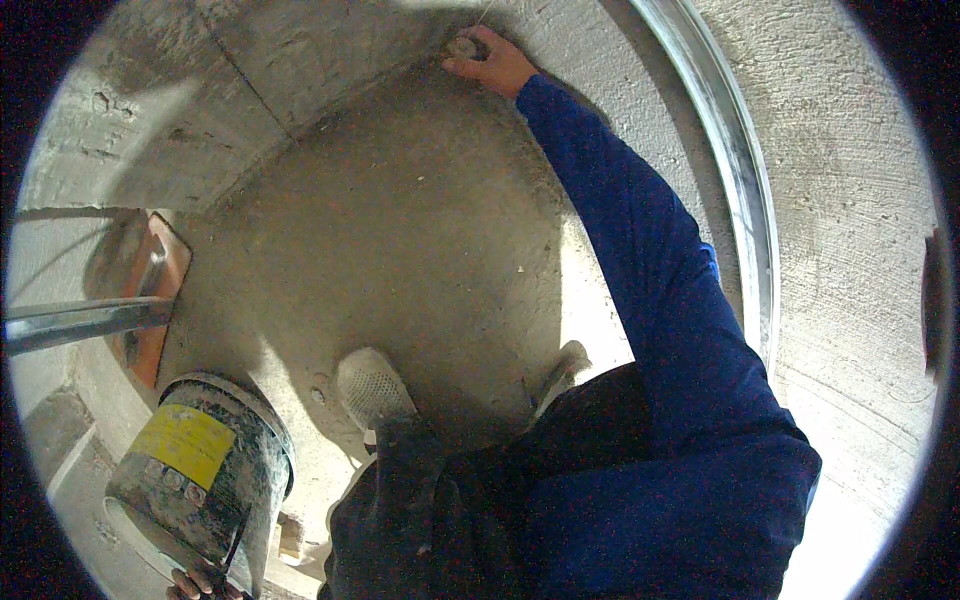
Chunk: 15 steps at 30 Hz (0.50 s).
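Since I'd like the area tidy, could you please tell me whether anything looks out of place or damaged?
The dark bucket at lower left looks grubby: its side is smeared pale around the yellow label. I see no clear spill.

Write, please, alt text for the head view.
The right hand, beyond a blue sleeve, curls around a small round grey thing near the foot of a wall. At lower left, the left hand shows partly at a bucket with a yellow label.

Watching remotely, I see a dusty grey concrete floor dotted with small pale crumbs. Two pale shoes stand on it; whether the dark bucket at left rests there, I cannot tell.
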Each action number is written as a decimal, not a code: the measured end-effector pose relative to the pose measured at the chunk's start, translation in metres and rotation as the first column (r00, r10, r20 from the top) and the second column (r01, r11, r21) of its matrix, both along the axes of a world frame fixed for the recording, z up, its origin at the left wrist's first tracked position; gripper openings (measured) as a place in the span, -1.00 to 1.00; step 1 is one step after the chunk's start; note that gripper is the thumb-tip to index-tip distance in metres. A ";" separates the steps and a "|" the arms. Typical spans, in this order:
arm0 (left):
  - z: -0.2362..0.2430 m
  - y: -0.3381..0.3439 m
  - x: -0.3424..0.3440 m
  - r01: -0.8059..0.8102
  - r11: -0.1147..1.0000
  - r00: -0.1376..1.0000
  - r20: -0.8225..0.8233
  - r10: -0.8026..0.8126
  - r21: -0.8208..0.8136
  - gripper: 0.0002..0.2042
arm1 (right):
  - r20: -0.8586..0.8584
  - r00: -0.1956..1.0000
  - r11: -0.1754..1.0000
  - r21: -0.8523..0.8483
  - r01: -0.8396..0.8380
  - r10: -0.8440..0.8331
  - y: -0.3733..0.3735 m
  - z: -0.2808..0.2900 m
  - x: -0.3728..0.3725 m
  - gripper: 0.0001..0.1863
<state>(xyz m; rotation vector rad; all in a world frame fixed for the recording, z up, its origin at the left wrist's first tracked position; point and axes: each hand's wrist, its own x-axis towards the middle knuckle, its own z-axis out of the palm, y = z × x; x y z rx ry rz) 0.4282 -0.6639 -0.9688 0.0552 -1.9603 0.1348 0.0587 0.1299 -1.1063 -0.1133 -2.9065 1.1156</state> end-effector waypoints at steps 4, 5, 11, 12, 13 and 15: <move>0.001 0.013 -0.016 -0.073 0.939 0.997 -0.044 0.062 -0.335 -0.60 | 0.001 1.000 1.000 -0.010 0.010 -0.010 0.002 -0.003 -0.001 -0.20; 0.002 0.015 -0.019 -0.041 0.930 0.999 -0.011 0.040 -0.366 -0.61 | -0.003 1.000 1.000 -0.016 -0.010 0.010 0.002 -0.005 -0.002 -0.20; 0.011 0.031 -0.010 -0.303 0.953 0.945 0.127 0.300 0.005 -0.66 | -0.031 0.999 0.999 -0.034 -0.040 0.039 0.006 -0.010 -0.006 -0.21; 0.015 0.034 -0.006 -0.325 0.946 0.922 0.221 0.317 -0.003 -0.68 | -0.016 1.000 1.000 -0.016 -0.017 0.017 0.006 -0.009 -0.006 -0.21; 0.016 0.037 -0.001 -0.344 0.939 0.890 0.313 0.331 -0.014 -0.69 | -0.024 0.999 0.999 -0.033 -0.039 0.039 0.006 -0.009 -0.006 -0.21; 0.020 0.041 0.003 -0.248 0.941 0.849 0.416 0.326 -0.229 -0.70 | -0.022 0.999 0.998 -0.045 -0.048 0.048 0.006 -0.008 -0.005 -0.21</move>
